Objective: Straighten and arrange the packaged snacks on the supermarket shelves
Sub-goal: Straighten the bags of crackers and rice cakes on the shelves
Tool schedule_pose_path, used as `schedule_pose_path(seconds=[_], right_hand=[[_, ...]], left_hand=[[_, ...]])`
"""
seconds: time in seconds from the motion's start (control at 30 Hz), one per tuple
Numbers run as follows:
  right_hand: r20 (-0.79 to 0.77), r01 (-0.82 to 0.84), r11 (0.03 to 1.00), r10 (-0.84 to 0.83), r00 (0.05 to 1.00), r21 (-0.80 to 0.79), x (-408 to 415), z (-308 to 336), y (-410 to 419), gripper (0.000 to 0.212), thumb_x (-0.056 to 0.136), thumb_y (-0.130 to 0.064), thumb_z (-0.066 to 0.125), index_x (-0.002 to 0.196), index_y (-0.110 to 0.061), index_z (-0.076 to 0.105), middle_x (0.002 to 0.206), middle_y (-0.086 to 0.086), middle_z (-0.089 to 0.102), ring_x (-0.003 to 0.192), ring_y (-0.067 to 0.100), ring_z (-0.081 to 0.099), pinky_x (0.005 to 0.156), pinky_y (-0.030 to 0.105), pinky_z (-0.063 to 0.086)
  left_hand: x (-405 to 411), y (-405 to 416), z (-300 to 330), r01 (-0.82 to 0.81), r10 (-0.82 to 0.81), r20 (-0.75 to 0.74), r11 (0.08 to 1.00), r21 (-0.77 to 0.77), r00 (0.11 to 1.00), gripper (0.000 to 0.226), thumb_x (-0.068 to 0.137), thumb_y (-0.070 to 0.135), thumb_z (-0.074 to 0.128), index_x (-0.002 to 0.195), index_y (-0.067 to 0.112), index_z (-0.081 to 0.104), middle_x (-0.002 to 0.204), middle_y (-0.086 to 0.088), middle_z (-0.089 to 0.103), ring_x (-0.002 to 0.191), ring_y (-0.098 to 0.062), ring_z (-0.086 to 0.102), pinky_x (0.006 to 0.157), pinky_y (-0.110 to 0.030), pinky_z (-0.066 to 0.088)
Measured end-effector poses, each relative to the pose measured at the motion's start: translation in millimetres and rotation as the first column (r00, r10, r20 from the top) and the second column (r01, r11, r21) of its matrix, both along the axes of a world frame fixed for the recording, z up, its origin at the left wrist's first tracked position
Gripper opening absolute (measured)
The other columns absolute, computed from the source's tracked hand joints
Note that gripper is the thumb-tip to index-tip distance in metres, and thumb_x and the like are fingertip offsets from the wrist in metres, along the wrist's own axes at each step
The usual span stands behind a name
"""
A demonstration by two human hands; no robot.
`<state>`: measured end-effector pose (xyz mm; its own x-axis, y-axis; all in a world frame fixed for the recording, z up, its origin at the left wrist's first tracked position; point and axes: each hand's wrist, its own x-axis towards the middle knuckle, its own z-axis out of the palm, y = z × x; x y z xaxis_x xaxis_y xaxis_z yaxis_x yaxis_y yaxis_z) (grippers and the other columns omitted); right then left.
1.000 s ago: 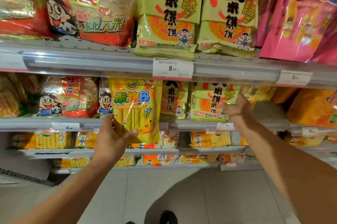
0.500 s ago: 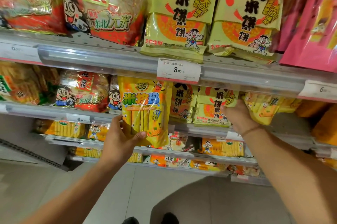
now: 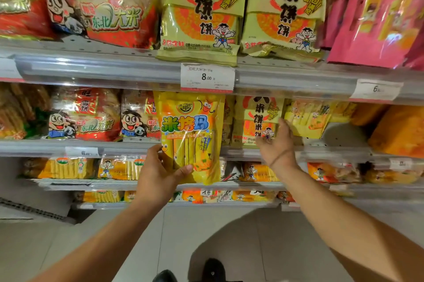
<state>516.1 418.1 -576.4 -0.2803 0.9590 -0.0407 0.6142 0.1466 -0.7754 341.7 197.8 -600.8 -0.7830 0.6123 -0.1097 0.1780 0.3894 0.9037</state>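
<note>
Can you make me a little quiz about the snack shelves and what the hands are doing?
1. True or false: the left hand holds the tall yellow snack bag by its lower part.
2. What does the right hand reach to?
A. the pink bags
B. the green-gold rice cracker pack on the middle shelf
C. the floor
3. Fill in: the price tag on the top shelf rail reads ____.

Key:
1. True.
2. B. The open hand is at that pack's front, fingers spread, not closed round it.
3. 8.00
</note>
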Motion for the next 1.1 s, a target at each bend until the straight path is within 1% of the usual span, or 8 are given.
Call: schedule_pose_path(seconds=[0.23, 0.37, 0.5, 0.7, 0.83, 0.9, 0.97, 1.1], right_hand=[[-0.375, -0.271, 0.891, 0.126, 0.918, -0.364, 23.6, 9.0, -85.4, 0.077, 0.063, -0.072, 0.071, 0.131, -0.049, 0.042, 0.120, -0.030, 0.060, 0.105, -0.010, 0.058, 0.097, 0.034, 0.046], [-0.337, -0.159, 0.956, 0.070, 0.939, -0.245, 41.0, 0.0, -98.3, 0.068, 0.063, -0.055, 0.081, 0.119, -0.052, 0.044, 0.110, -0.016, 0.066, 0.099, 0.006, 0.066, 0.084, 0.035, 0.053], [-0.324, 0.002, 0.981, -0.066, 0.944, -0.194, 75.5, -12.2, -95.7, 0.056, 0.068, -0.028, 0.083, 0.107, -0.052, 0.051, 0.099, -0.020, 0.070, 0.088, 0.000, 0.068, 0.074, 0.020, 0.055], [-0.382, 0.049, 0.964, -0.150, 0.912, -0.260, 152.1, -15.3, -32.3, 0.055, 0.070, -0.011, 0.083, 0.118, -0.009, 0.055, 0.104, 0.013, 0.070, 0.093, 0.032, 0.069, 0.081, 0.054, 0.055], [-0.324, 0.135, 0.983, -0.170, 0.931, -0.129, 217.9, -7.7, 40.4, 0.046, 0.073, -0.009, 0.082, 0.107, -0.027, 0.056, 0.096, -0.008, 0.072, 0.093, 0.014, 0.068, 0.079, 0.042, 0.056], [-0.314, 0.134, 0.987, -0.156, 0.936, -0.092, 247.0, -4.7, 81.5, 0.047, 0.074, -0.014, 0.083, 0.099, -0.038, 0.051, 0.091, -0.015, 0.068, 0.093, 0.022, 0.067, 0.078, 0.045, 0.055], [-0.275, 0.152, 0.987, -0.158, 0.948, -0.041, 270.2, -2.0, 113.9, 0.046, 0.072, -0.023, 0.084, 0.088, -0.044, 0.046, 0.083, -0.019, 0.063, 0.087, 0.016, 0.065, 0.070, 0.037, 0.052], [-0.284, 0.093, 0.994, -0.107, 0.953, -0.061, 291.0, -1.9, 163.2, 0.047, 0.071, -0.018, 0.085, 0.090, -0.037, 0.047, 0.091, -0.014, 0.067, 0.078, -0.004, 0.065, 0.062, 0.019, 0.049]], left_hand=[[25.7, 31.4, 9.1, 0.217, -0.220, -0.092, 0.975, -0.034, 0.971, 0.083, 0.068, 0.044, 0.084, 0.133, 0.019, 0.038, 0.077, 0.010, 0.055, 0.072, 0.012, 0.054, 0.056, -0.011, 0.035], [58.7, 47.4, 4.1, 0.343, -0.346, -0.022, 0.935, -0.086, 0.938, 0.057, 0.066, 0.050, 0.084, 0.095, 0.032, 0.039, 0.072, 0.003, 0.056, 0.067, -0.016, 0.064, 0.056, -0.039, 0.052], [91.5, 58.6, -1.9, 0.402, -0.415, -0.081, 0.905, -0.142, 0.906, 0.057, 0.064, 0.045, 0.086, 0.086, 0.031, 0.035, 0.073, 0.005, 0.056, 0.064, -0.012, 0.057, 0.050, -0.031, 0.041], [139.9, 106.5, 5.5, 0.536, -0.544, -0.188, 0.839, -0.094, 0.818, 0.061, 0.075, 0.039, 0.079, 0.121, 0.026, 0.040, 0.099, 0.011, 0.058, 0.087, -0.011, 0.059, 0.067, -0.026, 0.045], [178.8, 151.8, 24.0, 0.522, -0.495, -0.364, 0.853, -0.027, 0.789, 0.070, 0.086, 0.020, 0.068, 0.145, 0.013, 0.029, 0.142, -0.008, 0.040, 0.127, -0.021, 0.042, 0.105, -0.032, 0.037], [198.0, 177.4, 42.7, 0.492, -0.363, -0.661, 0.871, 0.010, 0.657, 0.062, 0.085, 0.022, 0.065, 0.139, 0.006, 0.038, 0.140, -0.016, 0.039, 0.128, -0.025, 0.036, 0.106, -0.026, 0.027], [209.4, 201.1, 62.0, 0.479, -0.257, -0.848, 0.878, -0.004, 0.463, 0.059, 0.084, 0.025, 0.060, 0.137, 0.007, 0.041, 0.142, -0.021, 0.037, 0.132, -0.035, 0.032, 0.105, -0.040, 0.026], [207.6, 223.8, 75.7, 0.294, -0.158, -0.981, 0.948, -0.119, 0.113, 0.065, 0.077, 0.015, 0.066, 0.138, 0.012, 0.043, 0.137, -0.020, 0.037, 0.128, -0.042, 0.035, 0.108, -0.056, 0.022]])
